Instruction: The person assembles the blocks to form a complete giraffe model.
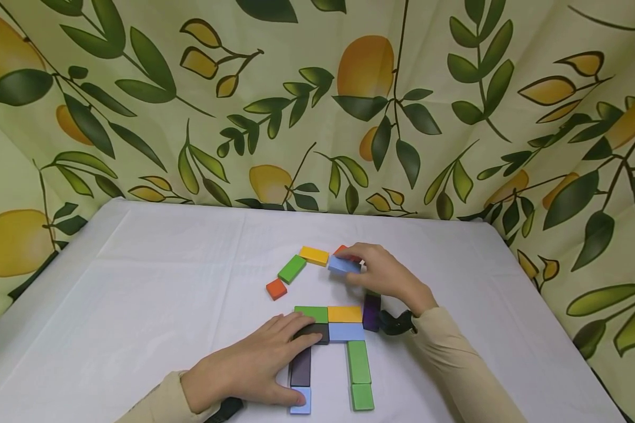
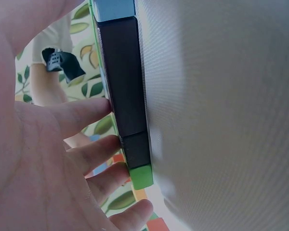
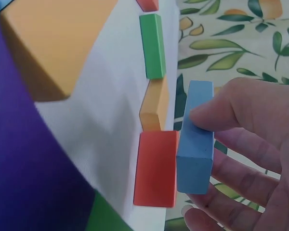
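My right hand (image 1: 385, 275) pinches a light blue block (image 3: 196, 139) between thumb and fingers, beside a red block (image 3: 155, 168) in the right wrist view. That red block is partly hidden by the hand in the head view. My left hand (image 1: 251, 361) lies with fingers spread over the left side of a block layout. Its fingertips are at the green block (image 1: 312, 313) and black block (image 1: 321, 335). Its thumb rests on a small light blue block (image 1: 306, 401), below a long dark block (image 1: 300, 370).
A curved row holds an orange-red block (image 1: 276, 288), a green block (image 1: 292, 269) and a yellow block (image 1: 314, 256). The layout also has a yellow block (image 1: 345, 314), a blue block (image 1: 346, 332), green blocks (image 1: 358, 362) and an upright-looking purple block (image 1: 371, 312) near the right wrist.
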### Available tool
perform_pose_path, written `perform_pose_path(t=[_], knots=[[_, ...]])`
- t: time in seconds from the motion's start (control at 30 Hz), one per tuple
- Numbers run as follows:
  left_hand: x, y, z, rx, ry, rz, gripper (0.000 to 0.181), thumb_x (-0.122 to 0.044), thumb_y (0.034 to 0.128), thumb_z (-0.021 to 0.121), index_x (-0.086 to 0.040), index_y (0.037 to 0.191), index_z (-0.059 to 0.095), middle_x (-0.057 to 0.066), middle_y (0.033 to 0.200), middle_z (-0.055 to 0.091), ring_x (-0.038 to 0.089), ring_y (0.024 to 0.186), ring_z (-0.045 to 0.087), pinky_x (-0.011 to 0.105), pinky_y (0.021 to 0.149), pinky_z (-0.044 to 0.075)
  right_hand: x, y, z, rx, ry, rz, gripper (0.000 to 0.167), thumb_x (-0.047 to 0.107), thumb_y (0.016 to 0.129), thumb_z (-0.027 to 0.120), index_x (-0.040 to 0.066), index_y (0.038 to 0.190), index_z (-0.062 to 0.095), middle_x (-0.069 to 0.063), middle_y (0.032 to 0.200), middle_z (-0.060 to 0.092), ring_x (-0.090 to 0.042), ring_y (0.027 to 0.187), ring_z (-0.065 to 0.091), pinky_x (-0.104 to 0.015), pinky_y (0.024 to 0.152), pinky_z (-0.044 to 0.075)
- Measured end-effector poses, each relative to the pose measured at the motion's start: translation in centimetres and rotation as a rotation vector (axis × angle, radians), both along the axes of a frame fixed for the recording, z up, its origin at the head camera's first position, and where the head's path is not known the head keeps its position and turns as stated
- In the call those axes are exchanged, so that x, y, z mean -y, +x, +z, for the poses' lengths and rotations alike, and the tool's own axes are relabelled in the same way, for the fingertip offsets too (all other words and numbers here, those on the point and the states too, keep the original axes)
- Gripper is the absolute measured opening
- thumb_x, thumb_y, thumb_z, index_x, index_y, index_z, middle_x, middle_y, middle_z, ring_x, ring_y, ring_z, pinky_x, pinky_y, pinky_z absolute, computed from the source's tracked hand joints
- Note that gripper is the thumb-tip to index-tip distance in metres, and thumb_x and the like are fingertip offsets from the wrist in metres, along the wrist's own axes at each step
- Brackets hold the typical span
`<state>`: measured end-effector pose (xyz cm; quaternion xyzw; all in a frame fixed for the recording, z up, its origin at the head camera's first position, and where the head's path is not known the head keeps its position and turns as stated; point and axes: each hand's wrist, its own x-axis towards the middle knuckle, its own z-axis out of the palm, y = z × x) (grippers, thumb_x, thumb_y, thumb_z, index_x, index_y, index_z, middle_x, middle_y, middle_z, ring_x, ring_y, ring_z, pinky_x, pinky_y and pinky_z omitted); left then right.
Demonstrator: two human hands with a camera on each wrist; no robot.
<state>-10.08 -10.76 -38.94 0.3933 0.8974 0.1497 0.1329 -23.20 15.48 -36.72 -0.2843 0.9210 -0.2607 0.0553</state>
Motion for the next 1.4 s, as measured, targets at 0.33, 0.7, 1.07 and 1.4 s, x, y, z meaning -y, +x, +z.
perform_pose_path(t=[0.33, 0.7, 1.07, 1.4], knots=[[0.0, -0.1, -0.1, 0.013, 0.004, -0.011, 0.082, -0.063, 0.0849, 0.066, -0.020, 0.151, 0.041, 0.003, 0.159, 0.029, 0.024, 0.150, 0.025, 0.054, 0.120, 0.029, -1.5, -0.1, -0.5, 0.000, -0.035, -0.041, 0.042, 0.015, 0.086, 0.073, 0.010, 0.127, 0.067, -0.003, 0.114, 0.070, -0.018, 0.098, 0.062, -0.039, 0.088, 0.054], [0.0, 0.0, 0.0, 0.003, 0.013, -0.014, 0.082, -0.063, 0.0851, 0.066, -0.020, 0.151, 0.041, 0.003, 0.159, 0.030, 0.024, 0.150, 0.026, 0.053, 0.120, 0.029, -2.3, -0.2, -0.1, -0.005, -0.040, -0.076, 0.042, 0.016, 0.087, 0.072, 0.008, 0.128, 0.066, -0.006, 0.119, 0.069, -0.021, 0.100, 0.061, -0.039, 0.088, 0.054], [0.0, 0.0, 0.0, 0.006, 0.014, -0.010, 0.082, -0.061, 0.0849, 0.067, -0.019, 0.150, 0.041, 0.002, 0.159, 0.030, 0.024, 0.150, 0.026, 0.053, 0.120, 0.029, -3.5, -0.7, -0.6, -0.027, -0.086, -0.105, 0.042, 0.012, 0.087, 0.071, 0.005, 0.128, 0.065, -0.011, 0.123, 0.068, -0.025, 0.102, 0.063, -0.040, 0.085, 0.054], [-0.1, -0.1, 0.0, 0.033, 0.000, 0.000, 0.083, -0.061, 0.0845, 0.068, -0.020, 0.151, 0.040, 0.002, 0.160, 0.028, 0.024, 0.151, 0.024, 0.054, 0.121, 0.027, -4.2, -1.5, -1.6, -0.003, -0.078, -0.179, 0.042, 0.014, 0.090, 0.069, 0.003, 0.130, 0.063, -0.015, 0.127, 0.065, -0.030, 0.106, 0.062, -0.042, 0.086, 0.056]])
